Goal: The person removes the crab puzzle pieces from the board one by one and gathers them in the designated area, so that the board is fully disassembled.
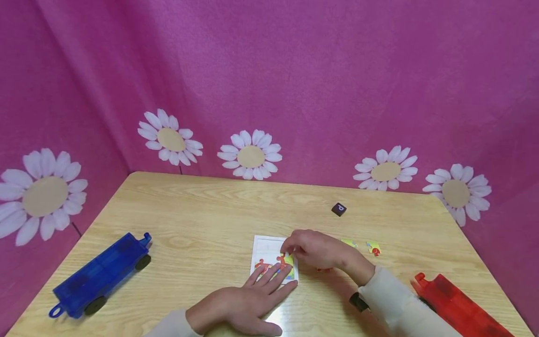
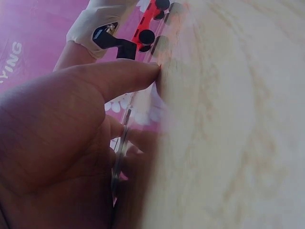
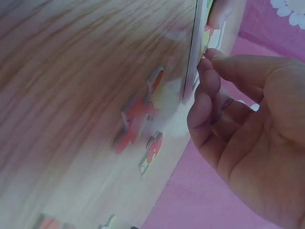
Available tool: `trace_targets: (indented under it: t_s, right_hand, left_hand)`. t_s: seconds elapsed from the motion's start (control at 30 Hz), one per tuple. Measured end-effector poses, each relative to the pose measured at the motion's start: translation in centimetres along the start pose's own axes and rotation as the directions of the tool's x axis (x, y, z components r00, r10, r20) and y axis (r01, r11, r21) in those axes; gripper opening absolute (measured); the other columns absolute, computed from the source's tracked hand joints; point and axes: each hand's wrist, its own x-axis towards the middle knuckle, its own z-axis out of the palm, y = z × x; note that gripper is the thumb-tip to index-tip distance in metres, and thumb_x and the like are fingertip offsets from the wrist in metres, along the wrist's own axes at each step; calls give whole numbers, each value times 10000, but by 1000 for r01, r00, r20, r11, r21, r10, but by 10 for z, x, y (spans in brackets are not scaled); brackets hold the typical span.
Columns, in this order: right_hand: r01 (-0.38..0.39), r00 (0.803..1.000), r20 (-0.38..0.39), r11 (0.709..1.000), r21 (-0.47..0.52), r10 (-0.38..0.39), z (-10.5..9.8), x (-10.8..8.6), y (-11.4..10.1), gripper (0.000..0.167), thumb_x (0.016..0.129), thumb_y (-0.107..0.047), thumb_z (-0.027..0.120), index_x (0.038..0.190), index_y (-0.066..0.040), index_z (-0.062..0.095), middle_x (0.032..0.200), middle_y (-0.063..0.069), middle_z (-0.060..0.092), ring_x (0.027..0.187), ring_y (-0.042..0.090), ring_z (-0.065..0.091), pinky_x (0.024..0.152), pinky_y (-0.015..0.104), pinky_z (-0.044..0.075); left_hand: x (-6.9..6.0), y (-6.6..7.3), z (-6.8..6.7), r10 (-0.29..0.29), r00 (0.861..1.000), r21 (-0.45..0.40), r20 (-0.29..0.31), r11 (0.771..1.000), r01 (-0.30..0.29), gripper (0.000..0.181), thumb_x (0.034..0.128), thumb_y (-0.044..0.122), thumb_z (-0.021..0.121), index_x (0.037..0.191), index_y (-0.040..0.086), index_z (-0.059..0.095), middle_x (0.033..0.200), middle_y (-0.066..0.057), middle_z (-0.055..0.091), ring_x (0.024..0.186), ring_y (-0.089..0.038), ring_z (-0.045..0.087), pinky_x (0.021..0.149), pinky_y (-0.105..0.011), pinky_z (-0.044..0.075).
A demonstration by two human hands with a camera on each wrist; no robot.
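A small white puzzle board (image 1: 266, 244) lies on the table, with red and yellow jigsaw pieces set in its lower part. My left hand (image 1: 248, 306) rests across the board's near edge, its straight fingers spread over the pieces. At the board's right side, my right hand (image 1: 313, 250) pinches a puzzle piece between thumb and forefinger; the fingers mostly cover it. The right wrist view shows those fingertips meeting at the rim of the board (image 3: 190, 62). In that view a loose red puzzle piece (image 3: 138, 117) and a smaller one (image 3: 153, 149) lie near the right hand (image 3: 252, 109).
Right of the board lies a loose yellow and red piece (image 1: 373, 248), with another piece (image 1: 348, 242) partly behind the right hand. A dark letter tile (image 1: 338, 209) sits farther back. A blue toy wagon (image 1: 101, 276) stands left, a red one (image 1: 461, 304) right.
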Motion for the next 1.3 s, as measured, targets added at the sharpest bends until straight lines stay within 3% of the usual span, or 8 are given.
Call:
trace_targets:
  t_s: [0.37, 0.53, 0.83, 1.3]
  right_hand:
    - [19, 1000, -10, 999, -26, -19, 1, 5, -4, 195, 995, 14, 627, 1087, -109, 747, 1025, 0, 687, 916, 105, 588, 897, 365, 529]
    - [30, 999, -33, 999, -30, -31, 3, 7, -3, 155, 992, -3, 633, 1040, -115, 729, 966, -47, 666, 879, 87, 584, 842, 347, 527]
    - [-4, 999, -53, 999, 49, 6, 5, 12, -4, 125, 1009, -61, 647, 931, -153, 681, 850, -128, 615, 767, 49, 545, 722, 284, 493]
    - [-69, 996, -53, 997, -16, 68, 5, 12, -9, 122, 1009, -97, 649, 931, -180, 693, 838, -140, 623, 751, 58, 549, 704, 310, 487]
  left_hand:
    - [-1, 0, -1, -3, 1000, 1, -3, 1000, 3, 866, 1032, 554, 503, 1668, 127, 100, 1711, -162, -55, 1557, -314, -88, 1215, -570, 15]
    - [-1, 0, 0, -3, 1000, 3, -5, 1000, 3, 865, 1029, 547, 509, 1668, 128, 103, 1711, -165, -50, 1557, -315, -86, 1215, -570, 13]
    - [-1, -1, 1, 13, 1000, -26, 3, 1000, -12, 859, 1037, 541, 497, 1668, 127, 87, 1709, -167, -68, 1552, -317, -107, 1209, -582, -7]
    - [0, -1, 1, 9, 1000, -32, 10, 999, -9, 860, 1035, 530, 508, 1668, 122, 93, 1709, -166, -68, 1552, -315, -109, 1210, -574, -15]
